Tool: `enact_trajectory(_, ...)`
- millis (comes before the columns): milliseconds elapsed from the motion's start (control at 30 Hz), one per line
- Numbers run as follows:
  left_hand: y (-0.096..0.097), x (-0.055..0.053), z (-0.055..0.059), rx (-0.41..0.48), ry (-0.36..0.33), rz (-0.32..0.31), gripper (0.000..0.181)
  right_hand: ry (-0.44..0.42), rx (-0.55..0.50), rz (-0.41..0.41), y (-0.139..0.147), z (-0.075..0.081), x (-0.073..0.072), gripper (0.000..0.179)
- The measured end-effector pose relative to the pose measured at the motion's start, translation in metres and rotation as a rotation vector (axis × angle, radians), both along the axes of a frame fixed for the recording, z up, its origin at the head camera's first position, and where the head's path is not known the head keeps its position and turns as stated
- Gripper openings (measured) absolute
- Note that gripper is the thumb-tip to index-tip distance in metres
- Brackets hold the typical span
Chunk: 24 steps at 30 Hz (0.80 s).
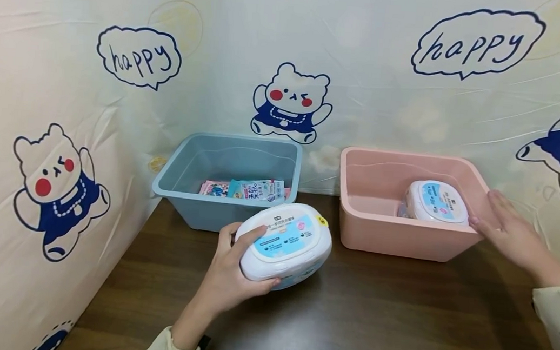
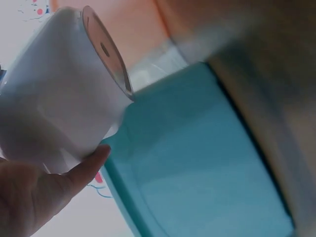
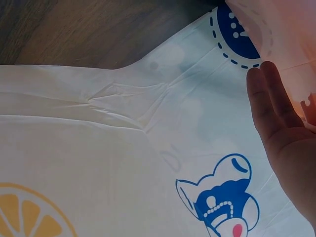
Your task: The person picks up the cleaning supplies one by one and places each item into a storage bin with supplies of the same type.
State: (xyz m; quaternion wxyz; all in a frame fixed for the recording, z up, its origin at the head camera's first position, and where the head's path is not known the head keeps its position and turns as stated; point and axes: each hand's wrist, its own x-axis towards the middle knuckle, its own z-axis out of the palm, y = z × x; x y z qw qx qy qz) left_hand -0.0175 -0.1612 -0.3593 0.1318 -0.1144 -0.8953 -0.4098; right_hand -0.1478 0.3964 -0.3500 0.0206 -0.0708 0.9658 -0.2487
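Note:
My left hand (image 1: 237, 264) grips a white plastic tub (image 1: 313, 256) with a blue label on its lid, fingers over the lid and thumb low on the side. The tub is tilted in front of a blue bin (image 1: 224, 212). In the left wrist view, the thumb (image 2: 91, 165) lies against the tub's pale side (image 2: 54, 89). My right hand (image 1: 510, 232) is at the right end of a pink bin (image 1: 392, 237), thumb at its rim. The right wrist view shows its fingers (image 3: 264, 98) straight beside the pink wall. A similar white tub (image 1: 438, 202) sits inside the pink bin.
Pink and blue soft packets (image 1: 257, 189) lie in the blue bin. Both bins stand on a dark wooden table (image 1: 348, 321), against a pale cloth (image 1: 372, 105) printed with bears and "happy" bubbles. The cloth also runs along the left side.

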Motion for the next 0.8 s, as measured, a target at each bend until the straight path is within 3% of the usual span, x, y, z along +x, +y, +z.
enact_trajectory(467, 0.03, -0.021, 0.035, 0.015, 0.217, -0.059, 0.099, -0.022, -0.017, 0.001, 0.001, 0.002, 0.0, 0.089)
enact_trajectory(800, 0.046, -0.038, 0.054, 0.042, 0.235, -0.075, 0.094, -0.05, -0.008, -0.023, -0.001, 0.003, -0.002, 0.091)
